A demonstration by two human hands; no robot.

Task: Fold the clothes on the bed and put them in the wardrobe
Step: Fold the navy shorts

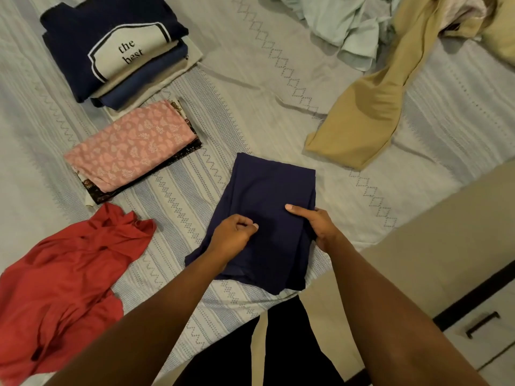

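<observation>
navy garment (pixel 267 190) | left hand (pixel 232 236) pinches middle | right hand (pixel 316 225) grips edge

Navy garment (pixel 267 196) folded into long rectangle, flat near bed (pixel 250 79) edge, left hand (pixel 231 236) pinching its middle, right hand (pixel 315 224) gripping right edge; red garment (pixel 64 263) crumpled at left; pink leaf-print piece (pixel 131 146) folded atop dark floral piece (pixel 178 156); navy "the best" top (pixel 92 37) crowning folded stack beyond; tan garment (pixel 370 104) sprawled right; pale green garment (pixel 342 26) bunched far right.
</observation>
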